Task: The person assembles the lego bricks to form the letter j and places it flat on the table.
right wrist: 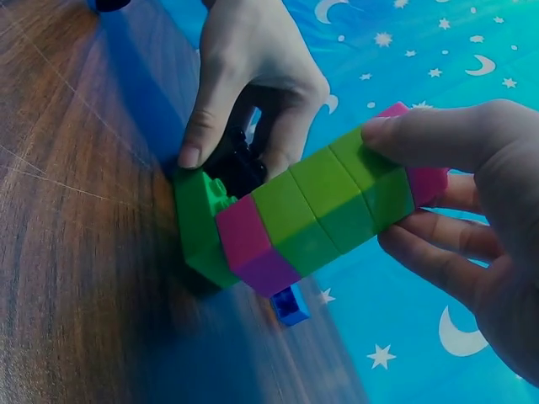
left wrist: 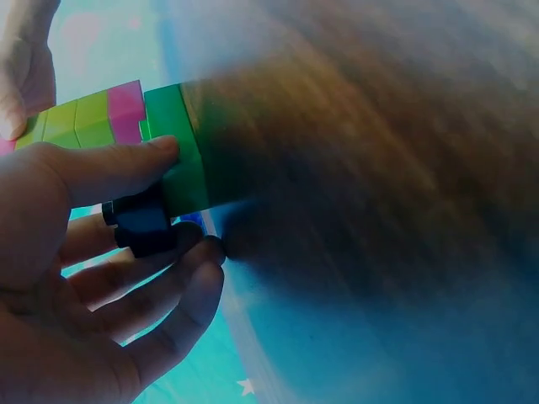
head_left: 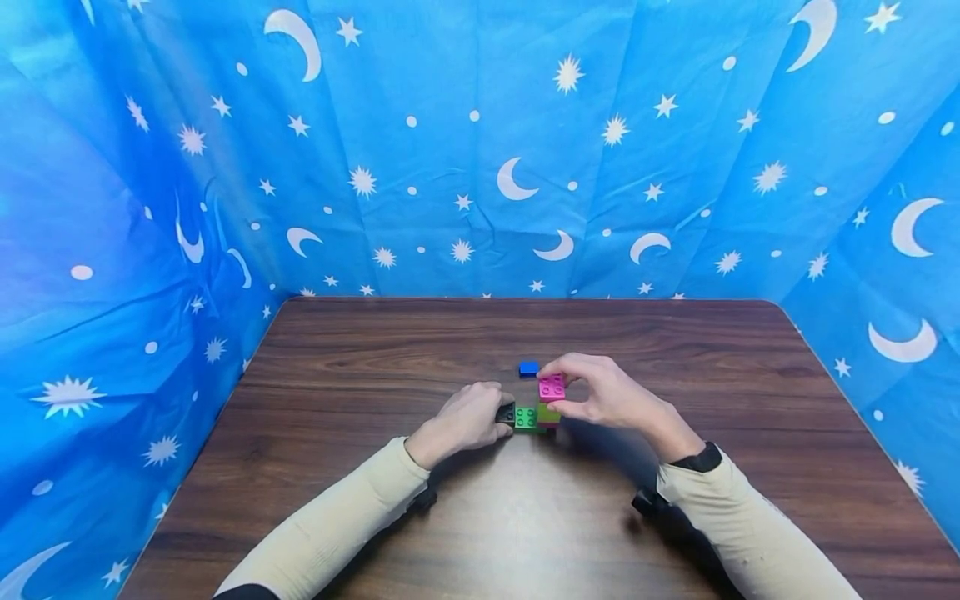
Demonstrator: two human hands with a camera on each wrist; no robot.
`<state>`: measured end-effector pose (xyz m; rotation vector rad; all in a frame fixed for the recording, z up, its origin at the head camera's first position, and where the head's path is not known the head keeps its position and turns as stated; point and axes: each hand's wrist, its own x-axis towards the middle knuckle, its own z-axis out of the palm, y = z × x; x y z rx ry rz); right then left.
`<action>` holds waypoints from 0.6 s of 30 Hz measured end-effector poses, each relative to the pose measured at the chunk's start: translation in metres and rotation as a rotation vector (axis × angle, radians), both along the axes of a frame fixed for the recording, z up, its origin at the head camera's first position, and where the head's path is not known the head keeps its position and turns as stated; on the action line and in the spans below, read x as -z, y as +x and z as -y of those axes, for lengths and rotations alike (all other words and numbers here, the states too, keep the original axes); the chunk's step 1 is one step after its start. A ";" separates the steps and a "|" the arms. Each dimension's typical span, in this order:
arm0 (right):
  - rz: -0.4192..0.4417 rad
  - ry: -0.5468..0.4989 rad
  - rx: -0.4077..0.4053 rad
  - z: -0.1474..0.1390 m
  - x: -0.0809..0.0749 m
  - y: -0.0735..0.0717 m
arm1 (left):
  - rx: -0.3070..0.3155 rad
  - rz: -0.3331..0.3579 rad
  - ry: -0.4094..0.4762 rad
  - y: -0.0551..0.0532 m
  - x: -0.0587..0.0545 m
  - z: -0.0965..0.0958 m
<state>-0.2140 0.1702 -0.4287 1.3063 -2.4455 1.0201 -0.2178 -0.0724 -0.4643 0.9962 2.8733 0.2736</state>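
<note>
A tower of blocks stands at the middle of the table: a pink block (right wrist: 244,231) low down, several lime blocks (right wrist: 312,206) above it, and another pink block (head_left: 552,386) on top. It rises from one end of a green block (head_left: 526,417) lying on the tabletop. My right hand (head_left: 611,400) grips the tower near its top, thumb on one side and fingers on the other. A black block (left wrist: 141,223) sits at the green block's other end. My left hand (head_left: 465,417) holds the black and green blocks between thumb and fingers.
A small blue block (head_left: 528,368) lies just behind the tower on the wooden table (head_left: 375,333). A blue cloth (head_left: 450,150) with stars and moons hangs along the back and both sides.
</note>
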 end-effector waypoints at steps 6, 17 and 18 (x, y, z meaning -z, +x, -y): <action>0.064 -0.028 0.022 -0.003 0.004 -0.005 | -0.012 0.020 0.043 0.000 0.002 0.001; 0.211 -0.041 0.090 -0.005 0.006 -0.018 | -0.045 0.055 0.090 -0.001 0.003 0.002; 0.219 -0.043 0.096 -0.005 0.006 -0.019 | -0.044 0.055 0.094 -0.001 0.003 0.002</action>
